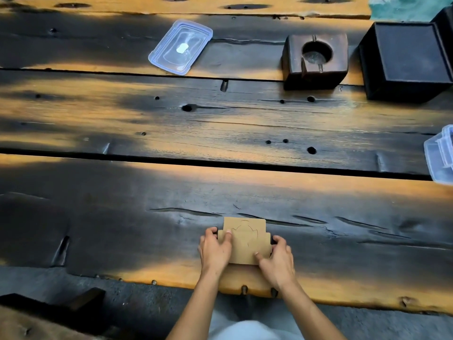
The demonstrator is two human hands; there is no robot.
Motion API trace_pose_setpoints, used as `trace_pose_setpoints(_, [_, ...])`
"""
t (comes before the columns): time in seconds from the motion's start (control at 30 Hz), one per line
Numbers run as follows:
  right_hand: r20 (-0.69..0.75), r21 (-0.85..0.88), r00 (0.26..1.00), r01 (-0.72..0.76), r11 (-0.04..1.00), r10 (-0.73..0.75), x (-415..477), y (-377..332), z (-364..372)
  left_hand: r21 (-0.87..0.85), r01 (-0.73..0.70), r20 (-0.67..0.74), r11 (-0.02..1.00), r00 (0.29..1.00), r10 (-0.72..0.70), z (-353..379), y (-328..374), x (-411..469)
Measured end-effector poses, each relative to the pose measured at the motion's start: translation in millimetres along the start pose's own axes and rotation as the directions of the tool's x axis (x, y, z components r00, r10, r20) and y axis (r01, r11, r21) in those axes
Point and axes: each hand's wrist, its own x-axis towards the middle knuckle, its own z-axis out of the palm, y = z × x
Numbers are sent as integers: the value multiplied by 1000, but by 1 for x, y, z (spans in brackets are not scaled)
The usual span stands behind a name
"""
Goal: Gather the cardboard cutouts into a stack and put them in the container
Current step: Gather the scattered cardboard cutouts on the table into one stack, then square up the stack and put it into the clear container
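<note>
Cardboard cutouts (245, 241) lie stacked near the front edge of the bench (147, 192); we note left hand (215, 251) and right hand (277, 260) clasping their sides, fingers (211, 231) curled. Container (438, 155) stands far right, nearer the right hand.

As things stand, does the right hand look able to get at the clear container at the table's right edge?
Probably yes: only bare table lies between the right hand and the container, though that hand is busy gripping the cardboard cutouts, and the container is partly out of frame.
</note>
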Motion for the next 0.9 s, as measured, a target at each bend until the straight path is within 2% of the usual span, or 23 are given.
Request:
trace_pose_setpoints(0.07, [6, 75, 1000, -27, 997, 26, 6, -7, 2, -36, 59, -24, 998, 998, -60, 4, 10, 9])
trace_pose_setpoints(0.13, [11, 160, 1000, -10, 987, 9, 19, -18, 1, -150, 91, -31, 984, 995, -97, 6, 29, 23])
trace_pose_setpoints(0.23, [-14, 277, 998, 59, 959, -58, 48, -55, -4, -326, 17, -76, 945, 996, -44, 7, 70, 53])
trace_pose_setpoints(0.27, [-41, 379, 996, 87, 921, -77, 63, -71, -6, -360, -33, -89, 932, 996, 1, 7, 87, 67])
trace_pose_setpoints(0.33, [-129, 596, 985, 171, 784, -116, 98, -104, -14, -449, -128, -96, 884, 991, 95, 7, 125, 100])
trace_pose_setpoints(0.4, [-240, 693, 963, 261, 672, -127, 128, -134, -28, -555, -183, -122, 811, 983, 139, 0, 161, 128])
trace_pose_setpoints(0.47, [-350, 701, 919, 387, 600, -183, 158, -158, -44, -660, -247, -146, 710, 969, 201, -2, 190, 152])
trace_pose_setpoints(0.5, [-412, 702, 876, 480, 526, -249, 166, -164, -53, -689, -306, -173, 657, 950, 261, -5, 200, 156])
trace_pose_setpoints(0.6, [-514, 728, 810, 586, 357, -281, 186, -193, -60, -710, -514, -287, 481, 835, 469, -11, 215, 166])
trace_pose_setpoints(0.67, [-562, 710, 773, 634, 308, -294, 210, -195, -59, -685, -602, -335, 410, 760, 557, -7, 213, 181])
trace_pose_setpoints(0.77, [-587, 596, 701, 712, 370, -405, 230, -186, -50, -611, -637, -314, 470, 740, 595, 3, 198, 196])
trace_pose_setpoints(0.83, [-599, 621, 717, 697, 358, -357, 244, -183, -45, -556, -652, -312, 516, 739, 598, 14, 195, 208])
trace_pose_setpoints(0.9, [-627, 631, 716, 698, 339, -308, 253, -186, -42, -559, -658, -314, 503, 731, 606, 20, 203, 214])
